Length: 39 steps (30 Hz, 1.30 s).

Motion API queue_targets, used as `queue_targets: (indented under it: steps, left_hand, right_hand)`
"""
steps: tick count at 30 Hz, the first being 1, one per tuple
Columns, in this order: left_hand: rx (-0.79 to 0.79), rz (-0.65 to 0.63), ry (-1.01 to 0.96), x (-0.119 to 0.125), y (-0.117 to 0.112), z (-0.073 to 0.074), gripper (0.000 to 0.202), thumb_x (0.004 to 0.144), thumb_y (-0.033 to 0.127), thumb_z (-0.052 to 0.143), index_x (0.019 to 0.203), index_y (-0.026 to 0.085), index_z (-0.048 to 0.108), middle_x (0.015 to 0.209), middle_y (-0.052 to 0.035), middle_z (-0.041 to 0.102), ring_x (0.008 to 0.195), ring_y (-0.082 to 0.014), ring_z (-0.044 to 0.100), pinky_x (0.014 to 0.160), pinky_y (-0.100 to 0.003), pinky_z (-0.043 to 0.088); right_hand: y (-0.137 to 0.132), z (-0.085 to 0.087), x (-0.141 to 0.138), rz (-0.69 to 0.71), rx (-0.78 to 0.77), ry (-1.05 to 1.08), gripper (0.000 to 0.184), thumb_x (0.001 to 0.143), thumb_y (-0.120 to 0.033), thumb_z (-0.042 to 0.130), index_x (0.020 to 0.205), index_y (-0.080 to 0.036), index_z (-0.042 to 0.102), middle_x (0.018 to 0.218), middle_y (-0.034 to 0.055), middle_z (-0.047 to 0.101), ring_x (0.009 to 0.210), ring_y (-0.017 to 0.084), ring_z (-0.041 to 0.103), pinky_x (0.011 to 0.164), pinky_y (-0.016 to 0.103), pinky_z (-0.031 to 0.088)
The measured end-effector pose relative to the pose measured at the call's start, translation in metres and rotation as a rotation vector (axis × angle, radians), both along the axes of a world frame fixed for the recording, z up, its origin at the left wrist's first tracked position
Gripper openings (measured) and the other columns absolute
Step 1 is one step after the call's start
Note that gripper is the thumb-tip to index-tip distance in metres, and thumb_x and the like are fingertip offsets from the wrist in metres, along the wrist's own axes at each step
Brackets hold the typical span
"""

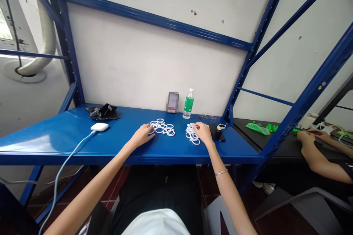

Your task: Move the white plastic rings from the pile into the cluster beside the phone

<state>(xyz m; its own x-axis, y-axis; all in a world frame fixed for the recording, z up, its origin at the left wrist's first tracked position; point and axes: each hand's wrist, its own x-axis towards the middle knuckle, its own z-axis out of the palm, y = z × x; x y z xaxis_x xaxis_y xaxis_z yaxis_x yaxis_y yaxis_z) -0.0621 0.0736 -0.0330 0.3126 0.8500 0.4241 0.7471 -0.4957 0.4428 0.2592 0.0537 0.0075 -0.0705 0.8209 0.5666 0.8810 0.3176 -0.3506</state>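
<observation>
On the blue table lie two groups of thin white rings. My left hand (142,136) rests at the left edge of the looser group of white rings (160,129), fingers stretched and thumb apart, its fingertips touching the nearest ones. The denser pile of white rings (193,136) lies to the right, many of them overlapping. My right hand (203,133) comes over the right side of this pile, thumb and fingers pinched together on a white ring at its edge. The fingertips partly cover that ring.
Behind the rings stand a bottle (188,104) and an upright phone-like object (172,102). Glasses (208,118), a black phone (217,133) and a watch (221,126) lie right. A black plastic bag (103,112) and white charger (99,127) lie left. A co-worker's hands (307,137) are far right.
</observation>
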Motion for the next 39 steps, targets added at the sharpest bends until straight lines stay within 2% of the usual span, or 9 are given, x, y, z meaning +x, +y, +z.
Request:
queue_targets:
  steps: [4, 8, 12, 17, 22, 28, 32, 36, 39]
  left_hand:
    - [0.039, 0.034, 0.115, 0.003, -0.001, -0.003, 0.015, 0.081, 0.029, 0.049, 0.075, 0.018, 0.058, 0.086, -0.0112, 0.059, 0.089, -0.0270, 0.053, 0.076, -0.034, 0.040]
    - [0.019, 0.017, 0.111, 0.006, -0.002, 0.001, 0.018, 0.082, 0.027, 0.045, 0.069, 0.019, 0.055, 0.083, -0.0114, 0.060, 0.087, -0.0258, 0.053, 0.072, -0.031, 0.039]
    - [-0.066, -0.040, -0.047, 0.003, -0.001, 0.006, 0.021, 0.081, 0.036, 0.049, 0.070, 0.020, 0.056, 0.078, -0.0099, 0.062, 0.079, -0.0247, 0.055, 0.067, -0.029, 0.038]
    - [-0.263, -0.200, -0.310, 0.005, -0.013, 0.025, 0.033, 0.077, 0.051, 0.054, 0.078, 0.019, 0.059, 0.079, -0.0067, 0.065, 0.076, -0.0213, 0.058, 0.068, -0.028, 0.041]
    - [-0.489, -0.367, -0.592, 0.018, -0.028, 0.036, 0.039, 0.076, 0.054, 0.059, 0.085, 0.016, 0.058, 0.082, -0.0060, 0.064, 0.081, -0.0181, 0.058, 0.069, -0.026, 0.042]
    - [-0.677, -0.505, -0.849, 0.037, -0.036, 0.030, 0.033, 0.074, 0.044, 0.068, 0.085, 0.015, 0.057, 0.082, -0.0049, 0.061, 0.080, -0.0149, 0.057, 0.072, -0.025, 0.044]
    - [-0.762, -0.596, -0.880, 0.046, -0.042, 0.027, 0.027, 0.076, 0.039, 0.067, 0.083, 0.014, 0.059, 0.079, -0.0031, 0.059, 0.073, -0.0115, 0.054, 0.069, -0.024, 0.042]
    - [-0.775, -0.607, -0.810, 0.051, -0.045, 0.025, 0.035, 0.082, 0.043, 0.057, 0.064, 0.014, 0.053, 0.063, -0.0004, 0.052, 0.069, -0.0120, 0.052, 0.069, -0.025, 0.042]
    - [-0.851, -0.592, -0.873, 0.054, -0.046, 0.023, 0.042, 0.083, 0.045, 0.055, 0.055, 0.016, 0.044, 0.056, -0.0001, 0.049, 0.063, -0.0116, 0.051, 0.066, -0.026, 0.041]
  right_hand:
    - [0.002, -0.006, 0.001, -0.046, -0.086, -0.116, 0.021, 0.088, -0.028, 0.047, 0.073, -0.019, 0.059, 0.083, 0.0052, 0.066, 0.074, 0.017, 0.057, 0.068, 0.028, 0.033]
    - [0.001, -0.007, -0.003, -0.017, -0.131, -0.114, 0.017, 0.088, -0.027, 0.047, 0.078, -0.019, 0.058, 0.087, 0.0052, 0.064, 0.078, 0.017, 0.057, 0.068, 0.027, 0.034]
    - [-0.001, -0.006, -0.005, -0.002, -0.122, -0.088, 0.015, 0.088, -0.026, 0.047, 0.079, -0.019, 0.057, 0.088, 0.0046, 0.062, 0.077, 0.016, 0.057, 0.067, 0.027, 0.035]
    - [-0.003, -0.003, -0.006, 0.009, -0.102, -0.066, 0.016, 0.088, -0.028, 0.047, 0.080, -0.019, 0.058, 0.089, 0.0049, 0.061, 0.076, 0.016, 0.056, 0.068, 0.028, 0.035]
    - [-0.011, -0.001, -0.027, 0.241, -0.117, 0.079, 0.017, 0.087, -0.032, 0.049, 0.084, -0.021, 0.061, 0.090, 0.0036, 0.062, 0.075, 0.015, 0.055, 0.070, 0.029, 0.039]
    - [-0.021, -0.013, -0.070, 0.645, -0.280, 0.343, 0.026, 0.086, -0.043, 0.053, 0.093, -0.021, 0.064, 0.095, 0.0044, 0.064, 0.073, 0.015, 0.057, 0.071, 0.029, 0.044]
    - [-0.018, -0.023, -0.082, 0.727, -0.328, 0.503, 0.033, 0.086, -0.049, 0.052, 0.077, -0.019, 0.062, 0.077, 0.0022, 0.062, 0.063, 0.013, 0.054, 0.066, 0.028, 0.042]
    - [-0.019, -0.027, -0.087, 0.816, -0.514, 0.603, 0.036, 0.080, -0.053, 0.059, 0.078, -0.018, 0.064, 0.072, 0.0014, 0.061, 0.059, 0.012, 0.048, 0.060, 0.026, 0.039]
    - [-0.024, -0.029, -0.092, 0.889, -0.637, 0.721, 0.037, 0.075, -0.054, 0.064, 0.071, -0.017, 0.061, 0.068, 0.0012, 0.058, 0.063, 0.012, 0.049, 0.061, 0.025, 0.038]
